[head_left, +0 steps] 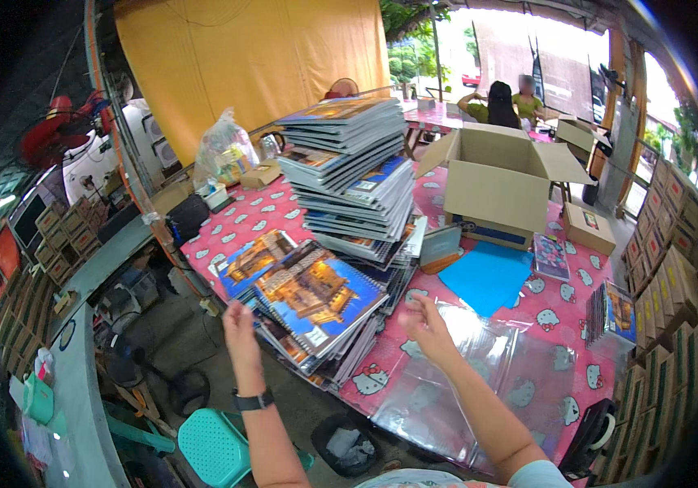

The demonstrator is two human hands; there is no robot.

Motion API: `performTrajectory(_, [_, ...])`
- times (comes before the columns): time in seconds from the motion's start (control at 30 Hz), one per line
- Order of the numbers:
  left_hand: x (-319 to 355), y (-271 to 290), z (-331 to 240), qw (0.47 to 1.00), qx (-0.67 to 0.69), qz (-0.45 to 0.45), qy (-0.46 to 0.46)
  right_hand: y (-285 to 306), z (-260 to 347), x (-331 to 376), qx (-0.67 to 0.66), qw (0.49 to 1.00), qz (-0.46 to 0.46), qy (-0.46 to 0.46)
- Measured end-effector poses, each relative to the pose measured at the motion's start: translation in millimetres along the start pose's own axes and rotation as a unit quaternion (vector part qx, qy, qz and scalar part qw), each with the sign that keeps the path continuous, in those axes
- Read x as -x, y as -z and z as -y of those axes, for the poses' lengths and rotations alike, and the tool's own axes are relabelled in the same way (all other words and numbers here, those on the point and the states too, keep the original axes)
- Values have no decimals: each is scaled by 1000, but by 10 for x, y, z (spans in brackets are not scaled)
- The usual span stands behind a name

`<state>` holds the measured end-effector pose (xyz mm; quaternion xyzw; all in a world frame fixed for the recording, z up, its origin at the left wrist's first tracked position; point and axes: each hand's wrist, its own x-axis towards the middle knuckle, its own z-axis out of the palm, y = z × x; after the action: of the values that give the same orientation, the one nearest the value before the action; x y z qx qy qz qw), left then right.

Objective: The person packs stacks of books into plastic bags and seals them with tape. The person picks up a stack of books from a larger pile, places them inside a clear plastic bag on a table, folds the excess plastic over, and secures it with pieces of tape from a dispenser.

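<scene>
Left hand (241,332): fingers loose — notebooks (320,294), 2 o'clock
Right hand (428,330): fingers parted, free — plastic sheets (497,376), 4 o'clock

From the wearer's head, one wide fisheye camera looks down and forward over the pink-covered table (576,286), with the left hand (241,332) and right hand (430,329) close below and the yellow curtain (243,57) beyond.
</scene>
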<state>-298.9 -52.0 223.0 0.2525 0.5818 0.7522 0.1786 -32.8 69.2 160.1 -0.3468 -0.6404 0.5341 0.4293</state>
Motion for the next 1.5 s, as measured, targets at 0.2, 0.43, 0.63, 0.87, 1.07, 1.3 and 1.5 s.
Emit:
performTrajectory(0.2, [337,-6,548,985,-120,107,-61,-360,165,-395,-261,942,31,-209])
performTrajectory(0.43, [400,134,573,957,-181,139,-178,-685,416,-222,-276,936,-18,-217])
performTrajectory(0.63, [489,4,465,912,-318,123,-228,-1040,326,13,-321,916,40,-238])
performTrajectory(0.87, [559,8,531,894,-327,52,-303,-741,217,183,-285,933,5,-218])
performTrajectory(1.07, [948,-235,586,698,-425,60,-573,-294,456,826,-297,925,38,-234])
performTrajectory(1.3, [1260,-713,81,810,-93,240,-526,342,322,1380,-404,914,2,-26])
performTrajectory(1.5, [1526,-1000,730,837,32,546,7,1066,119,1811,-131,973,-164,96])
